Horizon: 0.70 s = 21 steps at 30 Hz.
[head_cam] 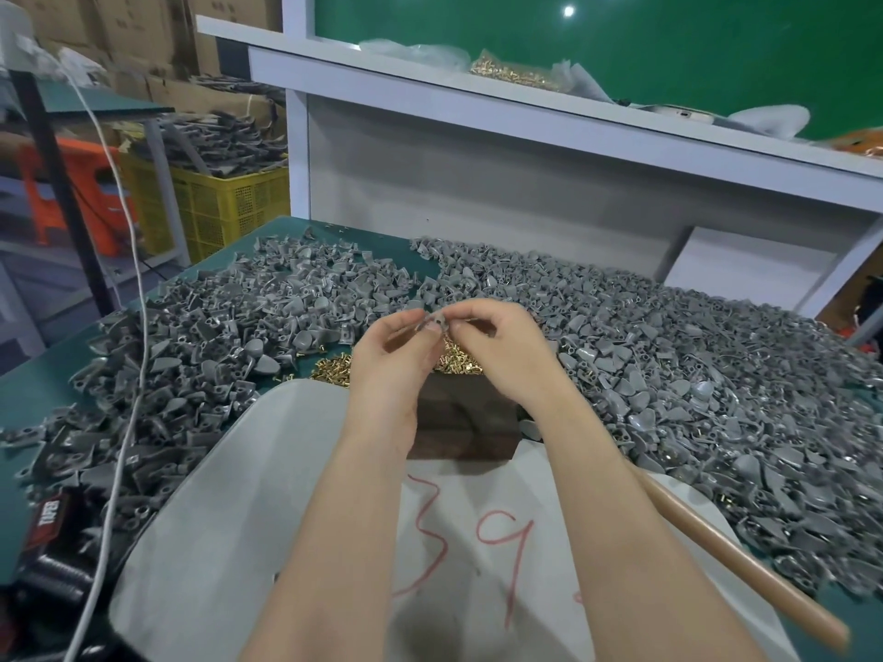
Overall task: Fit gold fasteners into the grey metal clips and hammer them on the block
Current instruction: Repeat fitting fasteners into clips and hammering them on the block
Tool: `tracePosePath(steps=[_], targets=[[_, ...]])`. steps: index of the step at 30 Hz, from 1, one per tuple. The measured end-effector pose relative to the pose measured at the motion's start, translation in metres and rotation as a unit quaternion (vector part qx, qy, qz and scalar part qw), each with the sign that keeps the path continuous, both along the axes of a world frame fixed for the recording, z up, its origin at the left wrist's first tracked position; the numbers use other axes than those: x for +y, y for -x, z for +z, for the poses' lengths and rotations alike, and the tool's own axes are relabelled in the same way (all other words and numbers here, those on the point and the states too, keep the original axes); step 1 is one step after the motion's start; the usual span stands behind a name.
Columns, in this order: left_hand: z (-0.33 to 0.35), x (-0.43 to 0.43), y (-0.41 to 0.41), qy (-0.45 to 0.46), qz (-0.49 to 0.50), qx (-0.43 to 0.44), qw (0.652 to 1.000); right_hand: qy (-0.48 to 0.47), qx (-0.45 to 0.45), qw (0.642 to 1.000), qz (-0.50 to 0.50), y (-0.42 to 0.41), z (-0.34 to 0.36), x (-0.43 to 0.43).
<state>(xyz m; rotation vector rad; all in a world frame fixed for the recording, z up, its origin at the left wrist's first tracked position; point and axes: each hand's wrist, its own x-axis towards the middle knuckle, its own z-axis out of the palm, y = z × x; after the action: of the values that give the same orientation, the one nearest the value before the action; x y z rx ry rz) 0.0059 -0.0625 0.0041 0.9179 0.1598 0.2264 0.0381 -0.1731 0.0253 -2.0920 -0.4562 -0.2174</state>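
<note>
Red "39" marks a white sheet (239, 494) closest in, with a wooden handle (736, 561) lying along its right edge. Above the dark block (463, 422), the left hand (392, 348) pinches a grey clip (434, 322). The right hand (499, 348) meets it, and its grip seems clamped on the same clip, though blur hides the fingertips. Just behind the block lie gold fasteners (332, 372), amid heaped clips (669, 336) on the green tabletop (28, 398).

A factory workshop: heaped grey clips (669, 351), stacked cartons (143, 21).

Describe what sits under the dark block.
The block rests on a white sheet with red writing. The left hand covers its left edge, hiding what's beneath there.
</note>
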Motion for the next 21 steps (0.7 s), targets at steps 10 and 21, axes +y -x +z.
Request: tracePosePath(steps=[10,21], targets=[[-0.006,0.003,-0.002,-0.188,0.122,0.037,0.974,0.326,0.134,0.922,-0.160,-0.067,-0.027,0.003],[-0.001,0.001,0.005,-0.428,0.153,0.025,0.890,0.444,0.246,0.845,-0.167,-0.090,-0.036,0.031]])
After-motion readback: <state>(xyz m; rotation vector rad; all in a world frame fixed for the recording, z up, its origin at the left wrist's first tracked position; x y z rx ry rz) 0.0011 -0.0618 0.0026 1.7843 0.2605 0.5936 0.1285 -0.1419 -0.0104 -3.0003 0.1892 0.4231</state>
